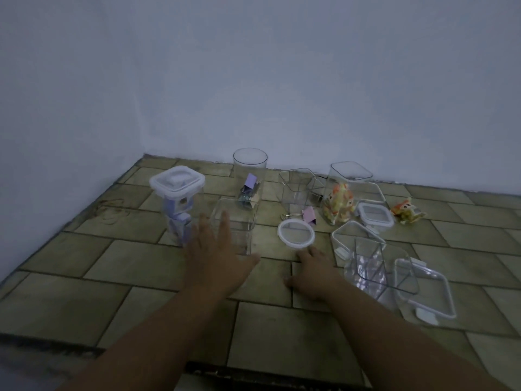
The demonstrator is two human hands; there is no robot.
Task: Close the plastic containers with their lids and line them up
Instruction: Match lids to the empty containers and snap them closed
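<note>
Several clear plastic containers stand on a tiled floor. A tall square container at the left has its white lid on. My left hand reaches forward with straight fingers against an open square container. A round lid lies flat in the middle, and my right hand rests on the floor just below it, one finger touching its edge. A round jar and two open square containers stand at the back. A divided container lies at the right.
Loose square lids lie at the right. A purple binder clip and a small orange toy sit on the floor. The pale wall rises behind the containers and meets a side wall at the left.
</note>
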